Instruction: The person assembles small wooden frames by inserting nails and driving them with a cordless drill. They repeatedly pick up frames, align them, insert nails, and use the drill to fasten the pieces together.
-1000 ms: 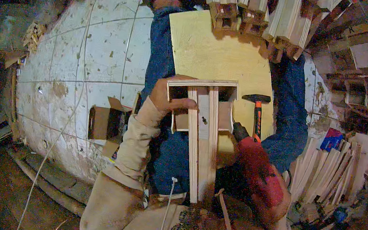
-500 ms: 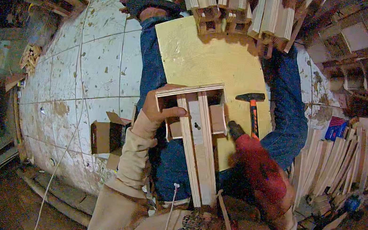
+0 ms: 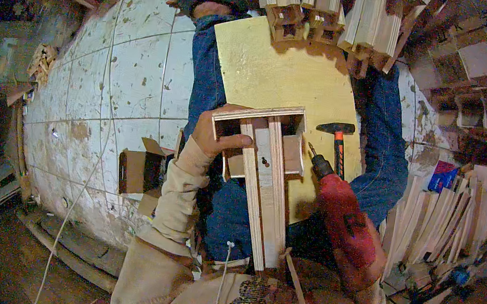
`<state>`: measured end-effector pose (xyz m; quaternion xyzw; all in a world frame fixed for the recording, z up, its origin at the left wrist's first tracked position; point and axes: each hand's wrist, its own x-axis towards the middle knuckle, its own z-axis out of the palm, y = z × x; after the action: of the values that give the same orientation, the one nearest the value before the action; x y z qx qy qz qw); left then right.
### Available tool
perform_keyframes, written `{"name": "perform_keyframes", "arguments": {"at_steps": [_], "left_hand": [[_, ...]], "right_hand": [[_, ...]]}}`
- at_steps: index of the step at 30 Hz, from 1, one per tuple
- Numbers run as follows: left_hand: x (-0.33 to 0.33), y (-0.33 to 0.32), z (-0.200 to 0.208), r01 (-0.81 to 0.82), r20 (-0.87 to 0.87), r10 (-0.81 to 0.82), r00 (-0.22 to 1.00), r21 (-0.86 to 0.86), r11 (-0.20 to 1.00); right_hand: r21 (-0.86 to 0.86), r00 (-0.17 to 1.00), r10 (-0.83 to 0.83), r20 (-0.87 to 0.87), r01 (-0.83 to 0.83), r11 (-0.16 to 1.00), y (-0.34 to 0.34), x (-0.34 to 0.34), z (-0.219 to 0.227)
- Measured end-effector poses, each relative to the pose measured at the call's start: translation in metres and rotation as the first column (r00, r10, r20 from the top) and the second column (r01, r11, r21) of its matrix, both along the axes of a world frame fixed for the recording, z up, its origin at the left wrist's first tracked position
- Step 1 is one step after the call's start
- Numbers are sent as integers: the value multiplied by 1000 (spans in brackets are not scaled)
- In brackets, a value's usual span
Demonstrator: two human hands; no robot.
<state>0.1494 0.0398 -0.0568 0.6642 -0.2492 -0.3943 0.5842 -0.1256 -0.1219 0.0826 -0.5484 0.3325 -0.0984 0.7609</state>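
A T-shaped wooden assembly [image 3: 275, 197] of plywood strips, with a box-like head, leans across my lap toward my chest. My left hand [image 3: 219, 133] grips the left side of that head, its thumb lying over one strip. A small dark hole shows in the pale strip between the two rails. In my right hand [image 3: 369, 273] is a red power drill [image 3: 347, 215], its bit pointing up and left, just right of the wooden head and apart from it. Beyond the drill, a hammer [image 3: 339, 146] with an orange and black handle lies on the yellow board [image 3: 286, 73].
Stacked wooden assemblies [image 3: 324, 13] stand at the board's far edge. Many wood strips [image 3: 436, 212] lean at the right, with a blue and red packet [image 3: 443, 177] on them. An open cardboard box [image 3: 141, 171] sits on the tiled floor to the left. A cable [image 3: 110, 69] crosses the tiles.
The drill was blurred and closer to the wooden head; now it is steadier, its bit clearly visible beside the head. The whole view has shifted slightly. My left hand keeps its hold.
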Motion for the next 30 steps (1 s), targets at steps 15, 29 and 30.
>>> {"name": "perform_keyframes", "arguments": {"at_steps": [15, 29, 30], "left_hand": [[1, -3, -10, 18, 94, -9, 996, -94, 995], [-8, -8, -24, 5, 108, 13, 994, -173, 985], [-9, -9, -26, 1, 110, 18, 994, -169, 986]], "right_hand": [[-410, 878, 52, -475, -273, 870, -19, -38, 56], [-235, 645, 381, -662, -661, 712, -28, 41, 114], [-219, 611, 402, -682, -695, 685, -28, 47, 118]]}}
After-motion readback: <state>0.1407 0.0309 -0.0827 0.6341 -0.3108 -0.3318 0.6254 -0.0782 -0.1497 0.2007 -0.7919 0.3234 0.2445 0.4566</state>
